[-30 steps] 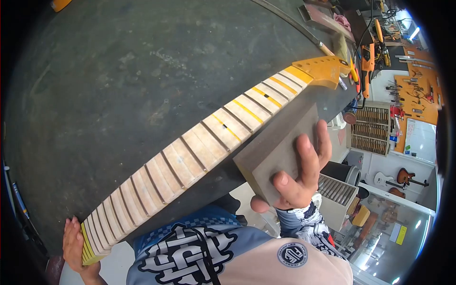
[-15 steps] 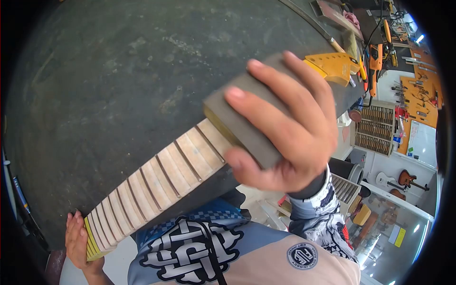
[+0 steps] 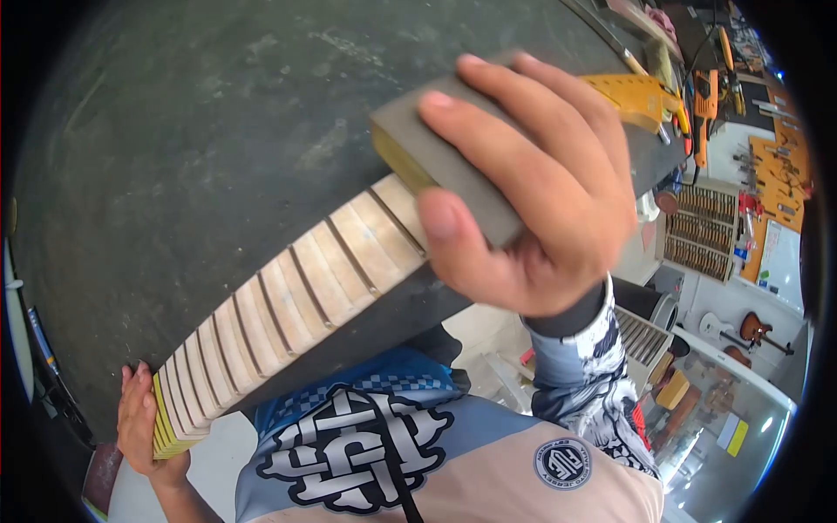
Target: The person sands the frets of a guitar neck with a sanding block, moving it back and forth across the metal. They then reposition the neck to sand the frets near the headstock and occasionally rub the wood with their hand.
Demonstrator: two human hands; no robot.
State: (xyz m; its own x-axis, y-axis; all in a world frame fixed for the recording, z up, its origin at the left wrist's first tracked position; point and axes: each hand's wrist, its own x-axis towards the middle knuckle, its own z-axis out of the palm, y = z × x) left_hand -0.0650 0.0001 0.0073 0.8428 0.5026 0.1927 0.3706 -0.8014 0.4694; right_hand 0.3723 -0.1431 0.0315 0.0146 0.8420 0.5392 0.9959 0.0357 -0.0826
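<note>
A guitar neck [image 3: 301,279] runs diagonally over the dark bench, with pale masking strips between its dark frets. Yellow strips cover its lower-left end, and its yellow headstock [image 3: 634,96] points to the upper right. My right hand [image 3: 545,174] grips a sanding block [image 3: 418,131], grey on top with a yellowish side, thumb on the near edge and fingers spread over the top. The block rests on the upper part of the neck and hides the frets beneath. At the lower left, my left hand [image 3: 142,423] is closed around the neck's yellow-covered end; its thumb is mostly hidden.
The dark bench top [image 3: 200,148] lies beyond the neck. Tools, including an orange power tool [image 3: 704,113], crowd the bench's right end. Farther right are a shelf of small parts [image 3: 702,228] and hanging guitars [image 3: 758,331]. My body is close to the near edge.
The view has shifted slightly, so the neck's upper end sits higher and farther right. My right hand stays on the block over the upper frets; my left hand keeps its hold.
</note>
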